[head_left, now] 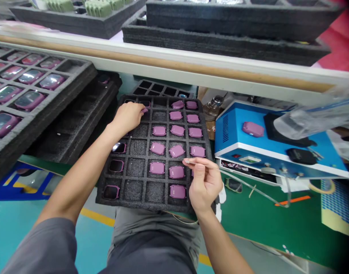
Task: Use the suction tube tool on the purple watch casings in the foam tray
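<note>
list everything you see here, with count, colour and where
centre foam tray: one, black, before the person
purple casings: over a dozen, centre tray
dark-faced pieces: several, purple-edged, its left side
thin tool: one, pale, right hand
left foam tray: one, grey-black, holding glossy-faced purple pieces
shelf trays: several, black, top
green pieces: several, upper left
machine: one, blue and white, right, purple piece on top
orange stick: one, green table
left hand: one, tray's far left
right hand: one, tray's right
</note>
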Demonstrator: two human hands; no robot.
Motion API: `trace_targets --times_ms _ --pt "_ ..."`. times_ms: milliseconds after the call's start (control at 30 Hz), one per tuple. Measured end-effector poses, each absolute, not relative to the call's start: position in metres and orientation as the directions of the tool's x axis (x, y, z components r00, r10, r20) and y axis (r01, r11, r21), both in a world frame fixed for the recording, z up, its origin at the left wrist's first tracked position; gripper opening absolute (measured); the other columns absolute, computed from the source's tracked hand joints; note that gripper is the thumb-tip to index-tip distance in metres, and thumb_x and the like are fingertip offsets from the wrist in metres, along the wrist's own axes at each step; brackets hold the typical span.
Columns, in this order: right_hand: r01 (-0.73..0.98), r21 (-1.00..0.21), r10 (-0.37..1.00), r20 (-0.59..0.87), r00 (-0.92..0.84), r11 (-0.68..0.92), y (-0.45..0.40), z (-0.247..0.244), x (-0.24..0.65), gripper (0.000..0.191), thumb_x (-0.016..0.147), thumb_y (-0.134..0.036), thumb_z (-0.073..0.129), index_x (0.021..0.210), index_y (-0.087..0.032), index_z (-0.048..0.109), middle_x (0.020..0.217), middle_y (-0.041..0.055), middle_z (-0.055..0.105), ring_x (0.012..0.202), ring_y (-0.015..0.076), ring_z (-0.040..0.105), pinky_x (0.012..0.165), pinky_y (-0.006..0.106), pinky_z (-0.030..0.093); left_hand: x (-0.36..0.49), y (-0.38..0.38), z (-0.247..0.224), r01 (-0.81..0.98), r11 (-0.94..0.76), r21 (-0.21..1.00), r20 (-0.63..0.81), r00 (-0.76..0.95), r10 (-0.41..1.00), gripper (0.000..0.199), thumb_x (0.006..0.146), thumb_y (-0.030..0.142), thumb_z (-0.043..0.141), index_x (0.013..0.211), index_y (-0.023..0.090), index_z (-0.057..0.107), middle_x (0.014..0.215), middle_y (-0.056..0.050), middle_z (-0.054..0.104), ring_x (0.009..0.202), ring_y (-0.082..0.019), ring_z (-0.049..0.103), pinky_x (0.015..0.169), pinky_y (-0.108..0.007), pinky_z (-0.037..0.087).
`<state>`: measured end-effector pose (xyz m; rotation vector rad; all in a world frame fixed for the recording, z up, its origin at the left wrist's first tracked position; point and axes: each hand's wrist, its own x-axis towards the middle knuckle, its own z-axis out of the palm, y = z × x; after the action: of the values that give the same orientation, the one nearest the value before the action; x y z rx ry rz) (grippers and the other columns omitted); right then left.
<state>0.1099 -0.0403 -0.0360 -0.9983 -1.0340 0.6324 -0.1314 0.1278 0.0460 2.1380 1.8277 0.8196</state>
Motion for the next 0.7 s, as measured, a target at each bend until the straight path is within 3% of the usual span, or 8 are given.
trace_targets --times_ms 67,133,200,267,367,700 --pt "0.035 -0.878 0.793 0.448 0.412 0.477 -0.039 -0.036 0.110 0.009 0.103 -0.025 0.062 0.102 -0.022 0.070 0.098 0.0045 0.074 0.092 0.0183 0.079 0.080 0.036 0.071 -0.111 0.100 0.045 0.741 -0.209 0.638 0.268 0.040 0.963 0.021 0.088 0.019 0.069 0.106 0.016 0.080 0.105 -0.012 0.082 0.102 -0.030 0.076 0.101 -0.044 0.055" --pt "0.065 -0.861 0.770 0.482 0.418 0.504 -0.038 -0.036 0.110 0.009 0.103 -0.023 0.062 0.101 -0.023 0.071 0.100 0.0051 0.074 0.098 0.0202 0.079 0.084 0.039 0.071 -0.086 0.062 0.039 0.492 -0.192 0.849 0.205 0.029 0.978 0.026 0.089 0.023 0.069 0.111 0.014 0.079 0.107 -0.012 0.082 0.095 -0.025 0.078 0.092 -0.038 0.061" --pt "0.084 -0.852 0.759 0.502 0.414 0.517 -0.036 -0.036 0.110 0.010 0.103 -0.022 0.061 0.103 -0.024 0.071 0.102 0.0054 0.075 0.102 0.0218 0.079 0.088 0.043 0.070 -0.061 0.026 0.029 0.244 -0.118 0.963 0.109 0.051 0.993 0.029 0.087 0.027 0.072 0.111 0.013 0.078 0.107 -0.012 0.083 0.093 -0.024 0.080 0.088 -0.035 0.064" --pt "0.085 -0.843 0.759 0.518 0.394 0.531 -0.035 -0.036 0.110 0.012 0.104 -0.021 0.060 0.106 -0.024 0.071 0.105 0.0057 0.076 0.105 0.0228 0.079 0.091 0.044 0.069 -0.043 0.002 0.019 0.076 -0.042 0.996 0.036 0.082 0.996 0.031 0.085 0.031 0.076 0.110 0.012 0.078 0.106 -0.012 0.083 0.093 -0.023 0.081 0.088 -0.034 0.066" --pt "0.095 -0.835 0.761 0.535 0.366 0.542 -0.033 -0.038 0.110 0.013 0.103 -0.020 0.060 0.108 -0.025 0.072 0.107 0.0065 0.076 0.108 0.0237 0.079 0.093 0.046 0.069 -0.030 -0.011 0.009 -0.029 0.019 0.999 -0.016 0.108 0.994 0.034 0.082 0.035 0.082 0.109 0.013 0.079 0.105 -0.012 0.084 0.093 -0.024 0.081 0.089 -0.035 0.067" --pt "0.125 -0.846 0.773 0.526 0.354 0.518 -0.031 -0.038 0.112 0.015 0.103 -0.018 0.061 0.108 -0.026 0.072 0.109 0.0067 0.077 0.111 0.0245 0.078 0.094 0.047 0.069 -0.029 -0.012 0.006 -0.019 0.042 0.999 -0.040 0.076 0.996 0.031 0.080 0.031 0.085 0.107 0.017 0.082 0.103 -0.008 0.084 0.093 -0.024 0.082 0.089 -0.034 0.068"
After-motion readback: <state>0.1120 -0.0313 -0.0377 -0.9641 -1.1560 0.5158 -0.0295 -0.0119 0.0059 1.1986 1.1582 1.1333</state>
